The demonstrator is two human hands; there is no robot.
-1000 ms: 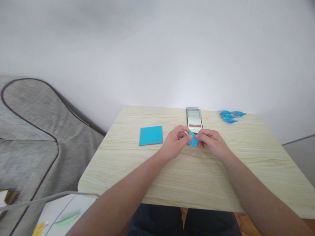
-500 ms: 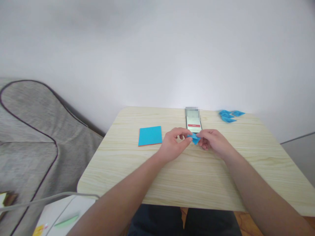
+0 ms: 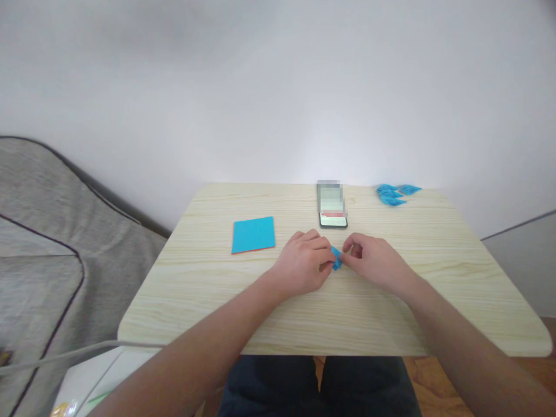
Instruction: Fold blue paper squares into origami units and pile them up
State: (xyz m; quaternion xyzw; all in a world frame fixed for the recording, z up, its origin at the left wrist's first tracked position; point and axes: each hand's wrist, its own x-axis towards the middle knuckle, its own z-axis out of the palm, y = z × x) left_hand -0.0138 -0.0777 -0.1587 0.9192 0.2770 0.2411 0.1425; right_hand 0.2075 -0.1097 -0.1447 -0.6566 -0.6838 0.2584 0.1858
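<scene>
A small folded piece of blue paper [image 3: 336, 259] lies at the tabletop between my two hands. My left hand [image 3: 304, 262] is closed over its left side, fingertips and thumb together on it, hiding part of the folds. From the right, my right hand [image 3: 376, 262] has its thumb against the paper's right edge, with the fingers curled. A squarish stack of blue paper sheets [image 3: 253, 235], with a thin reddish edge underneath, rests left of my left hand. Several pointed blue folded paper pieces [image 3: 391, 196] sit at the back right.
Behind my hands a phone [image 3: 333, 221] with a lit, partly blurred screen lies on the pale wooden table [image 3: 195, 289]. A white wall rises at the table's back edge. To the left are a grey fabric seat [image 3: 117, 255] and a pale cable [image 3: 87, 349].
Both hands have brought the folded blue paper nearer and down to the tabletop, uncovering the phone's lower end. My left hand has turned palm down. The camera view has shifted slightly.
</scene>
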